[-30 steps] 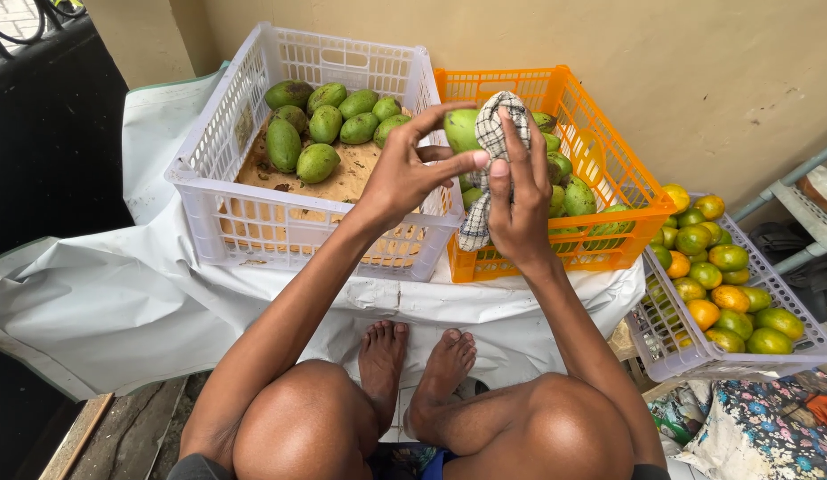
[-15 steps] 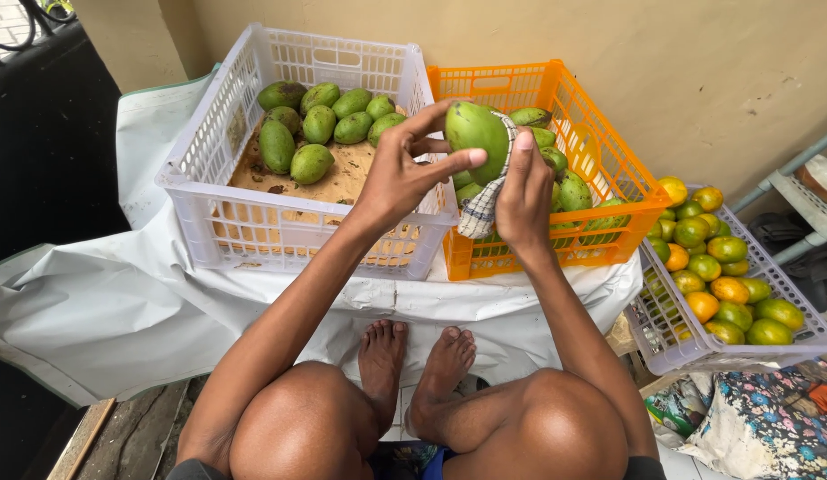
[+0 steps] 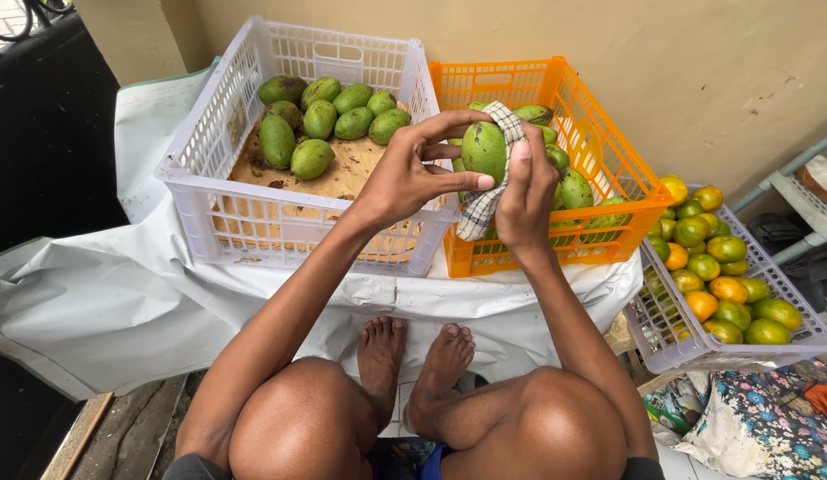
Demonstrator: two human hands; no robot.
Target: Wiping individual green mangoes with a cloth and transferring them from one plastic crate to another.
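Green mango (image 3: 483, 149) pinched between left hand (image 3: 404, 178) fingers, right hand (image 3: 526, 191) clutching checked cloth (image 3: 481, 209) against it.

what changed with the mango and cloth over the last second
The checked cloth first covered the top of the mango, slipped below it, and now the right hand has drawn it back up over the fruit's right side. The left hand kept holding the mango. The crates stayed put.
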